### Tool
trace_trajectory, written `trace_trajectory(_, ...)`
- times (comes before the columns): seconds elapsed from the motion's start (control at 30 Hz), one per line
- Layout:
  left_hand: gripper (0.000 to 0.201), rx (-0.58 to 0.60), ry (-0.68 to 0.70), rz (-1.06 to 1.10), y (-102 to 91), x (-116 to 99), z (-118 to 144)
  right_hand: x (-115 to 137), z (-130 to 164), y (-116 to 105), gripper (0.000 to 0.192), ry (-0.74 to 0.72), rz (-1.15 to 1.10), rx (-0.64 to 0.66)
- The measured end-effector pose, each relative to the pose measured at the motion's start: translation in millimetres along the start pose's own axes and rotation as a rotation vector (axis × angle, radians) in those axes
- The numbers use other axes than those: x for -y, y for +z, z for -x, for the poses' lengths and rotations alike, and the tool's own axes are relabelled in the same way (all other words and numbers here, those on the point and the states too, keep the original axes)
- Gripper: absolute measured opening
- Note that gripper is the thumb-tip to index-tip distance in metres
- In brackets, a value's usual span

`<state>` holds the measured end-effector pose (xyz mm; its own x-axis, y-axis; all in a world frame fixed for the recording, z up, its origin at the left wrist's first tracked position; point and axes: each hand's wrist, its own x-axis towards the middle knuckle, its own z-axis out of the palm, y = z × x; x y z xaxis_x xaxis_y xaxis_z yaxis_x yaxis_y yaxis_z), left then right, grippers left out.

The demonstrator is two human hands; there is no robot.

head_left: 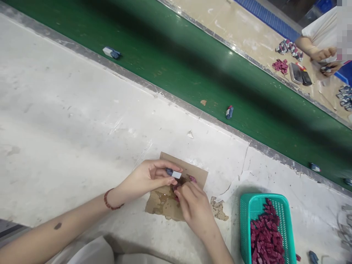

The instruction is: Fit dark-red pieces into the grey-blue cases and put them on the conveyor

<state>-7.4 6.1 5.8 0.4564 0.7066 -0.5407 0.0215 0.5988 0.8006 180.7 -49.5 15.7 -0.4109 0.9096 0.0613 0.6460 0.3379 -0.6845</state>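
Head view: I see my left hand point(150, 178) pinching a small blue-and-white part point(173, 172), while my right hand point(194, 205) just below that pinch presses a dark red piece point(176, 189) on the cardboard scrap point(165, 203). I judge the light fingertip hold could let it slip.

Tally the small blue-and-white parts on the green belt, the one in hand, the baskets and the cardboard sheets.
Blue-and-white parts on the green belt: 4 in view
Blue-and-white part held in the left hand: 1
Teal basket of dark red pieces: 1
Cardboard sheet under the hands: 1
Total: 7
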Motion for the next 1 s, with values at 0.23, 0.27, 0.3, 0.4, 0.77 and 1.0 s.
trace_trajectory(0.23,0.04,-0.18,0.149,-0.164,-0.4,-6.1,0.2,-12.9,10.4,-9.0,0.01,0.261,-0.493,-0.291)
trace_trajectory(0.27,0.039,-0.183,0.172,-0.208,-2.6,-6.8,-0.4,-14.5,11.2,-7.9,0.01,0.28,-0.52,-0.312)
trace_trajectory(0.3,0.038,-0.18,0.194,-0.265,-5.1,-7.8,-0.9,-15.8,11.5,-6.7,0.011,0.295,-0.538,-0.322)
trace_trajectory(0.4,0.033,-0.153,0.269,-0.488,-13.6,-13.9,-0.5,-17.6,10.3,-3.8,0.01,0.315,-0.554,-0.32)
trace_trajectory(0.77,0.035,0.004,0.445,-1.048,-30.8,-17.3,0.8,-22.0,7.2,-0.5,0.01,0.404,-0.719,-0.34)
trace_trajectory(1.0,0.024,-0.077,0.465,-0.896,-28.6,-14.4,2.3,-19.9,8.0,2.9,0.016,0.387,-0.757,-0.421)
